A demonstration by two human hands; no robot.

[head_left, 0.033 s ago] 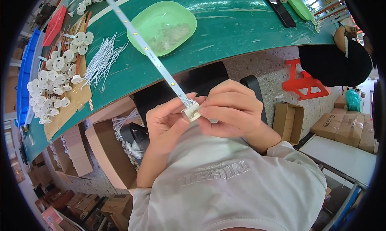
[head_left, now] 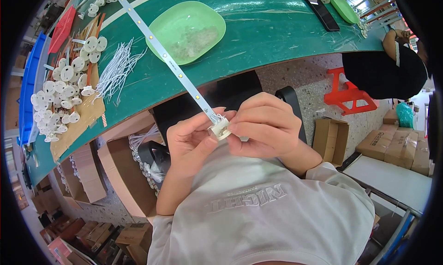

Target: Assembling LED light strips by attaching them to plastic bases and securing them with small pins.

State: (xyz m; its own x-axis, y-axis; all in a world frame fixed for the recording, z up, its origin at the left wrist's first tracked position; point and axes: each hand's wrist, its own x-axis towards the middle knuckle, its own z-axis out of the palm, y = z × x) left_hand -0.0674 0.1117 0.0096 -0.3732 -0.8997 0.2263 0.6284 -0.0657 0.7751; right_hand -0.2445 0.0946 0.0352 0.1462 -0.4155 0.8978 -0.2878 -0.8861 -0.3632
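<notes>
My left hand (head_left: 191, 140) is closed on a white round end cap (head_left: 220, 128), pinched between thumb and fingers. From this cap a narrow LED strip (head_left: 173, 67) with small yellow chips slants up and left over the table. Short white wires (head_left: 218, 117) show where strip and cap meet. Against the cap's right side, the thumb and fingertips of my right hand (head_left: 265, 126) are pressed together. A small pale bit shows beneath those fingers; what they pinch is mostly hidden.
A green bowl (head_left: 157, 28) of small clear pieces stands on the green table (head_left: 258, 29). To its left lie white wires (head_left: 119, 69) and many white caps (head_left: 60, 92). A phone (head_left: 319, 10) lies at far right. Beyond are a red stool (head_left: 350, 97), a seated person and cardboard boxes.
The far end of the LED strip has swung slightly to the left. Both hands keep nearly the same place and grip.
</notes>
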